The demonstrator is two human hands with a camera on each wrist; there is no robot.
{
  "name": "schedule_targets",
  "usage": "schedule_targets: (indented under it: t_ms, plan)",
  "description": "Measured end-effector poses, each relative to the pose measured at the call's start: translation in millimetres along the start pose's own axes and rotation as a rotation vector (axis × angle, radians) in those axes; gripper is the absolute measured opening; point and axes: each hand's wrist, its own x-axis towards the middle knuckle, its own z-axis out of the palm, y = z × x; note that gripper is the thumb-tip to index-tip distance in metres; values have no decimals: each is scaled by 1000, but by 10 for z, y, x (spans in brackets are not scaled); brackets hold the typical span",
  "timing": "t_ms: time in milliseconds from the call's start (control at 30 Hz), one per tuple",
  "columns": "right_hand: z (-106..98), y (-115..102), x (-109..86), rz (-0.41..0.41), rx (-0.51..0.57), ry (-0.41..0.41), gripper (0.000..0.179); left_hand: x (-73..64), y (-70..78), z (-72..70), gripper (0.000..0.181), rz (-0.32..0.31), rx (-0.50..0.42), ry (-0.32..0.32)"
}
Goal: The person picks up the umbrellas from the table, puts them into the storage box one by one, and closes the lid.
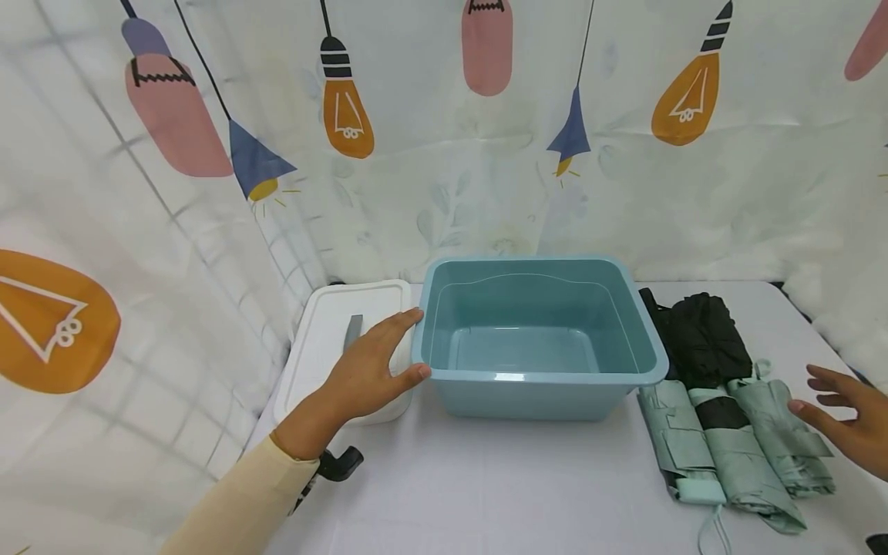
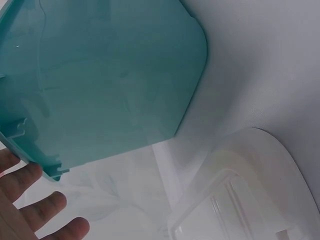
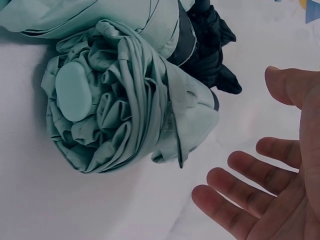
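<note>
A light-blue plastic tub (image 1: 548,397) stands on the table. My left hand (image 1: 368,370) is at its left rim, fingers spread and thumb extended. In the left wrist view the fingers (image 2: 25,180) are beside the rim of the tub (image 2: 115,85), one seeming to touch it. My right hand (image 1: 849,416) hovers with fingers apart, holding nothing, just right of several folded compact umbrellas. Mint-green umbrellas (image 1: 752,470) lie side by side, and a black one (image 1: 708,339) lies behind them. The right wrist view shows the end of one rolled mint umbrella (image 3: 110,100) near my fingers.
Left of the tub is a white lidded container (image 1: 340,308) with a grey handle-like strip on top, partly behind my left hand. A white cloth covers the table (image 1: 486,486). Printed curtains (image 1: 430,193) hang along the back and left.
</note>
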Motion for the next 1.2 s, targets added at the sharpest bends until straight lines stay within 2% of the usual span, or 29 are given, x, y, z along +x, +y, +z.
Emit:
schedule_targets:
  t_ms: [333, 733, 1200]
  plan:
    - [44, 84, -43, 17, -18, 3, 76, -3, 0, 6, 82, 0, -4, 2]
    - [71, 160, -66, 58, -6, -54, 76, -3, -1, 12, 82, -5, -10, -1]
    - [87, 164, -96, 152, -27, -132, 76, -8, -13, 24, 82, -13, -18, -1]
